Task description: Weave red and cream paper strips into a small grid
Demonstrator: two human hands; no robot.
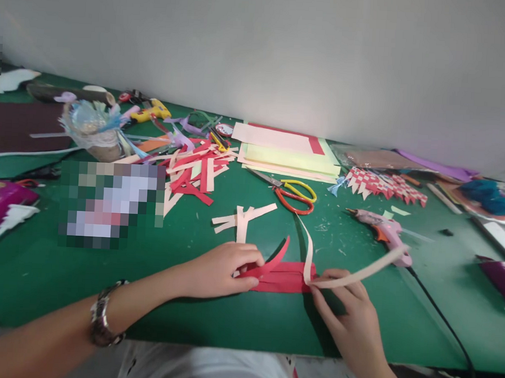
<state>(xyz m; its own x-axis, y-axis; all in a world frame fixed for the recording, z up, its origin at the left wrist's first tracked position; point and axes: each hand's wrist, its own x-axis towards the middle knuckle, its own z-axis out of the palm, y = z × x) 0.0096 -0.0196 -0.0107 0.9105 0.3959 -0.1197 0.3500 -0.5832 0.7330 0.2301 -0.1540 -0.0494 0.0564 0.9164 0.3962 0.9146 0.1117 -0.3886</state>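
Note:
Several red paper strips (284,282) lie side by side on the green table in front of me. My left hand (227,269) is closed on their left ends, and one red strip (276,259) curls up from its fingers. At their right end my right hand (343,306) pinches a pale pink strip (360,273). This strip slants up to the right over the fingers, and another pale pink length (308,248) rises from the same spot. Just beyond my left hand lie loose pale strips (242,222).
Red-and-yellow scissors (294,196) lie beyond the strips. A pink glue gun (385,232) with a black cord is at the right. Farther back are a pile of cut strips (196,172), stacked paper sheets (290,157), a woven red-and-white piece (383,184) and a yellow glue gun (152,111).

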